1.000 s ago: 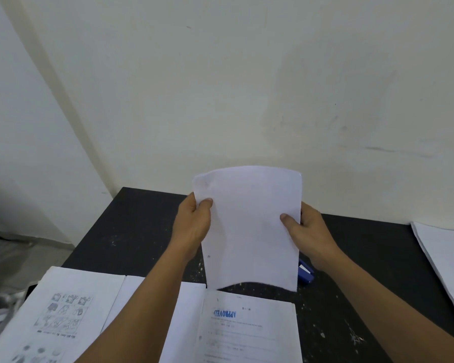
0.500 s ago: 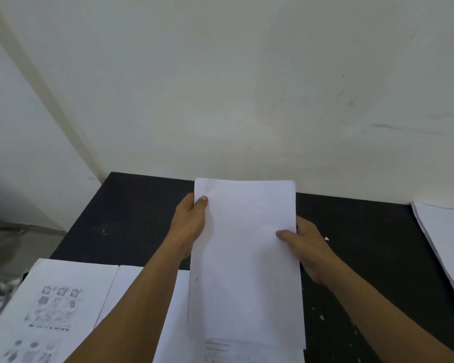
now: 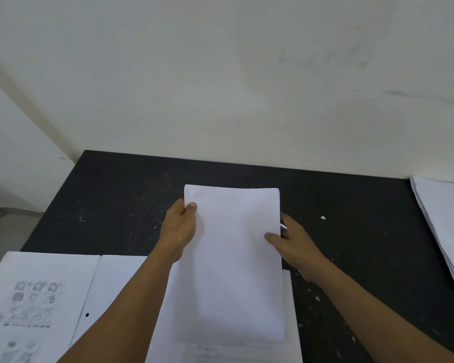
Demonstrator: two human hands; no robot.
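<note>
A blank white sheet of paper [image 3: 233, 263] lies almost flat over the black table [image 3: 116, 205], its near end covering a printed page [image 3: 220, 352]. My left hand [image 3: 180, 229] grips the sheet's left edge near the far corner, thumb on top. My right hand [image 3: 291, 239] holds the right edge, thumb on top and fingers under the paper. A small blue and white object [image 3: 283, 226] peeks out between the sheet and my right hand; what it is cannot be told.
A worksheet with small pictures [image 3: 32, 305] lies at the near left, beside another white sheet [image 3: 110, 284]. A stack of white papers [image 3: 446, 226] sits at the table's right edge. A pale wall [image 3: 220, 87] stands behind the table.
The sheet was held upright and bowed; both hands have brought it down and away until it lies nearly flat. It now covers the printed page and most of the blue object.
</note>
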